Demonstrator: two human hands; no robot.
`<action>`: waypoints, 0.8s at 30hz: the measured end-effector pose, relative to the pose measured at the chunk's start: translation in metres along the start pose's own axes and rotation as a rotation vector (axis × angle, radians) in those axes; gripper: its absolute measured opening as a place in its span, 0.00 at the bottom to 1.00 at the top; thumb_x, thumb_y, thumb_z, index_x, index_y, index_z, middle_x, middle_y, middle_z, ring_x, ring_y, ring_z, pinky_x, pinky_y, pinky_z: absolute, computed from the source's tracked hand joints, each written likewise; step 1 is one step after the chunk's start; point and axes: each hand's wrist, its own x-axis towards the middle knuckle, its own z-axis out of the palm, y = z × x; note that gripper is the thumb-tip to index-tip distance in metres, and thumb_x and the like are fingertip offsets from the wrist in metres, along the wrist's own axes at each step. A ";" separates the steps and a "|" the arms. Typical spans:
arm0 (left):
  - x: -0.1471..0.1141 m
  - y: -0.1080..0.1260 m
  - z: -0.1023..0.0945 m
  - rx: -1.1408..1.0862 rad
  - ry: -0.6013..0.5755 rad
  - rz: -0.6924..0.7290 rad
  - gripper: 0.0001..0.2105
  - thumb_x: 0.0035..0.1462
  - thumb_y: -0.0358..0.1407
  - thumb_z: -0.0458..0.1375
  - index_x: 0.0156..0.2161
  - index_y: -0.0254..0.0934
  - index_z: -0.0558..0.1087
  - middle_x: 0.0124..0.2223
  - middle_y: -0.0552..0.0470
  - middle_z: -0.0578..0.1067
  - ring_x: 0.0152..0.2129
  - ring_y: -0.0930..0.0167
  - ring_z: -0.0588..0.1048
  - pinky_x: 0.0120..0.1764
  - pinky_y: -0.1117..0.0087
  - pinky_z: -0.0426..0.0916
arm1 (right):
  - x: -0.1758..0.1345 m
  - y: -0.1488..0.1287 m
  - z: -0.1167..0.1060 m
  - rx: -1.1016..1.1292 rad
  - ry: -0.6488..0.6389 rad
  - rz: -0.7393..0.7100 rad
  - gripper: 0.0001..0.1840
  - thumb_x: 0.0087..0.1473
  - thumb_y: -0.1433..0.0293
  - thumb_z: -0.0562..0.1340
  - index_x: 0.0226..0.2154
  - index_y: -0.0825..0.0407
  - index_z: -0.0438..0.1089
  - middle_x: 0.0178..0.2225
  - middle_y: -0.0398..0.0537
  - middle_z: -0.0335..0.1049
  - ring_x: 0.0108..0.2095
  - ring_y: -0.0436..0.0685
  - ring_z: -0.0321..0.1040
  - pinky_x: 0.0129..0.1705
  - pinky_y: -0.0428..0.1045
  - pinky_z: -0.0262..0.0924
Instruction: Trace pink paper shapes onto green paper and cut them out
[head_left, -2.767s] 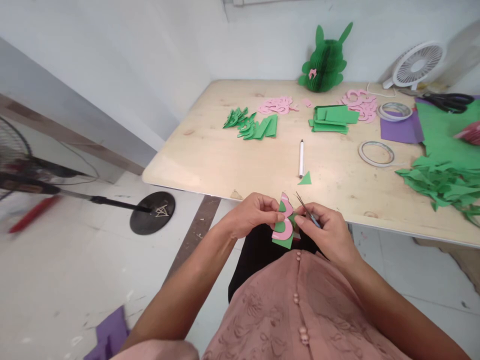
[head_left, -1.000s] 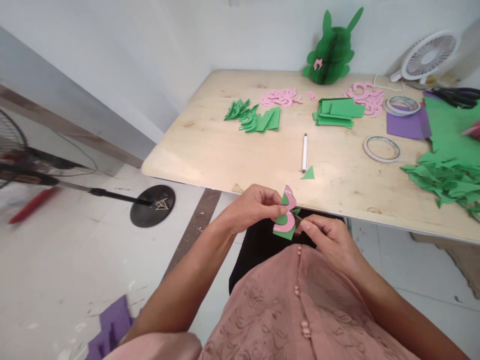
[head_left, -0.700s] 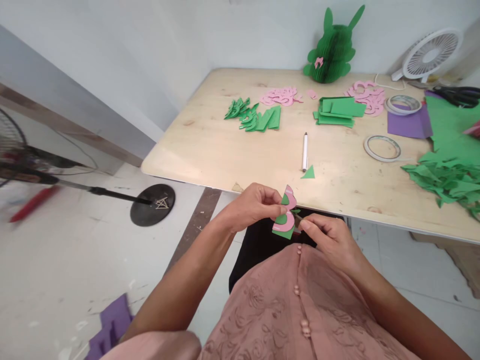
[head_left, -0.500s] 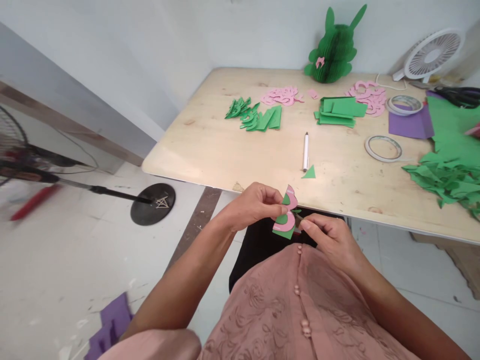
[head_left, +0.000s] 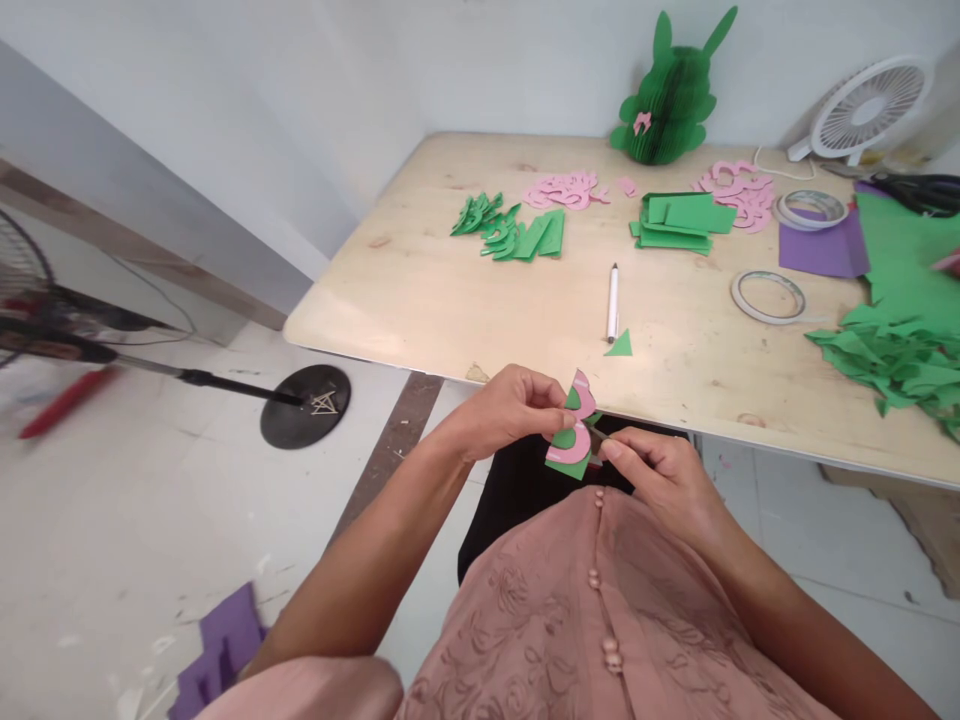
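Observation:
My left hand [head_left: 525,405] pinches a pink paper cutout [head_left: 574,440] with two rounded lobes, lying over a piece of green paper [head_left: 568,468]. They are held just off the table's front edge, above my lap. My right hand [head_left: 656,470] grips a short grey metal blade [head_left: 597,438], whose handle is hidden in the fingers. The blade touches the right edge of the green paper, where a narrow green strip sticks out. Whether it is scissors or a knife cannot be made out.
On the table [head_left: 450,310] lie a white marker [head_left: 613,305], a green scrap [head_left: 619,344], green pieces [head_left: 517,235], pink cutouts [head_left: 566,190] and tape rolls [head_left: 769,297]. A green paper figure [head_left: 664,110] and a small fan [head_left: 870,110] stand behind. A fan base [head_left: 305,408] is left on the floor.
The green strip beside the blade at the paper's right edge has shifted slightly. Both hands keep nearly the same place and hold.

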 end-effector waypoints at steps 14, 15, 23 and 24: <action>0.001 0.000 0.000 -0.003 -0.001 -0.001 0.09 0.43 0.34 0.66 0.22 0.32 0.72 0.22 0.55 0.71 0.20 0.78 0.68 0.26 0.76 0.63 | 0.000 -0.001 -0.001 0.016 -0.002 0.009 0.20 0.58 0.58 0.54 0.28 0.53 0.74 0.25 0.46 0.71 0.28 0.55 0.66 0.28 0.47 0.58; 0.001 0.000 0.000 -0.009 -0.003 -0.002 0.09 0.43 0.34 0.66 0.22 0.32 0.71 0.22 0.55 0.71 0.20 0.78 0.68 0.27 0.76 0.63 | 0.000 -0.001 -0.001 0.020 0.001 0.011 0.20 0.58 0.58 0.54 0.28 0.53 0.74 0.25 0.46 0.71 0.28 0.55 0.66 0.29 0.47 0.58; -0.001 -0.004 0.000 -0.086 0.031 0.002 0.09 0.43 0.33 0.67 0.22 0.31 0.71 0.21 0.55 0.72 0.21 0.78 0.69 0.28 0.75 0.64 | -0.002 0.006 -0.001 0.152 0.057 0.055 0.17 0.56 0.58 0.57 0.29 0.53 0.73 0.24 0.44 0.68 0.26 0.53 0.63 0.27 0.47 0.57; -0.001 -0.005 0.001 -0.104 0.041 0.007 0.09 0.43 0.33 0.67 0.22 0.31 0.71 0.21 0.55 0.72 0.21 0.78 0.69 0.28 0.75 0.63 | -0.003 0.007 0.000 0.201 0.078 0.068 0.17 0.56 0.58 0.57 0.29 0.53 0.72 0.23 0.44 0.66 0.25 0.52 0.62 0.26 0.46 0.56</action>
